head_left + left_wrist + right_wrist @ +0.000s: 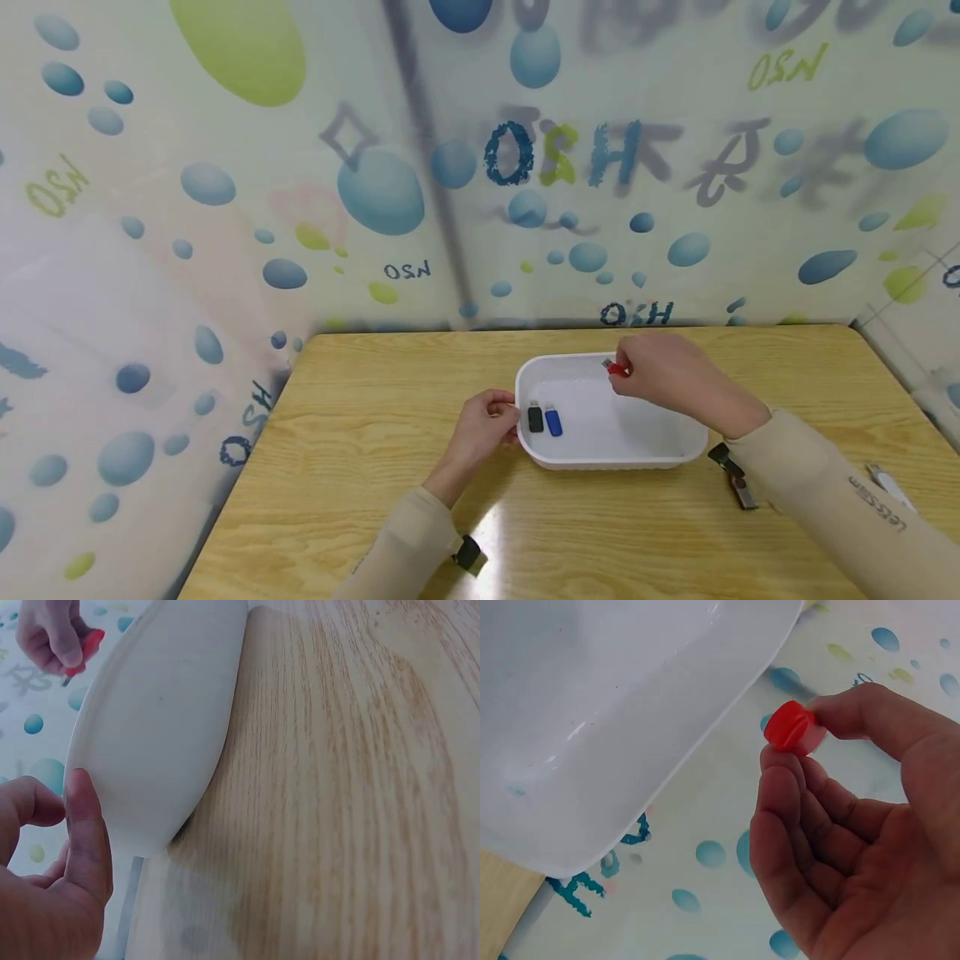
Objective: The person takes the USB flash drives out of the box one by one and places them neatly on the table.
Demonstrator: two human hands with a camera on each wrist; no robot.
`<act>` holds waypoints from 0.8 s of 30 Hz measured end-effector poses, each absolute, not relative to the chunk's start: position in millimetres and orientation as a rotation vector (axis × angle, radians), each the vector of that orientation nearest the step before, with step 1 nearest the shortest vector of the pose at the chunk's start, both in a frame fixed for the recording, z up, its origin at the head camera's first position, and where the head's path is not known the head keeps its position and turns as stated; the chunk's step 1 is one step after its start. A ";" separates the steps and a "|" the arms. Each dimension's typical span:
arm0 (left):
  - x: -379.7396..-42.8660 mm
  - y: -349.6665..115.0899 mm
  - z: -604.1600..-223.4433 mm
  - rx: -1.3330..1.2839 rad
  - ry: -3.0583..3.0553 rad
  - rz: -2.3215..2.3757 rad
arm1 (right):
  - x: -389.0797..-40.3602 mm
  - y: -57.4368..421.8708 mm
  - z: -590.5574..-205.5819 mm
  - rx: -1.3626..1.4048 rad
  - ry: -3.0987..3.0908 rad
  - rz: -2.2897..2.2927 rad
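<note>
My right hand (660, 371) pinches a red USB stick (617, 369) between thumb and fingers, over the back of a white plastic tray (611, 463). Its metal plug points left in the head view. The right wrist view shows the stick's red end (789, 727) held apart from the tray wall (667, 769). At the tray's left end, my left hand (480, 429) holds the rim, with the thumb (84, 817) against the outer wall. Inside the tray, near that end, a black USB stick (536, 418) and a blue USB stick (553, 422) lie side by side.
On the wooden table (360, 442), a dark brown USB stick (742, 493) lies beside the right sleeve. Farther right, a white USB stick (891, 486) is partly hidden by that sleeve. A patterned wall covering (465, 242) stands behind the table's back edge.
</note>
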State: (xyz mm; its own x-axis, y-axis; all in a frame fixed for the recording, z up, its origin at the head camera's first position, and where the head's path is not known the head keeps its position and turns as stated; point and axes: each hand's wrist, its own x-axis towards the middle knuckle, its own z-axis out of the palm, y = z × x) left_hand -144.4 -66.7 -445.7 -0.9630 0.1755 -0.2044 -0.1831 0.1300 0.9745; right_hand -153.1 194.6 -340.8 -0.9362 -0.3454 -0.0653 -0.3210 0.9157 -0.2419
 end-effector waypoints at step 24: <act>-132.8 -64.1 -417.8 -0.005 2.116 1.931 | -109.3 255.7 -341.4 -0.236 3.046 -0.481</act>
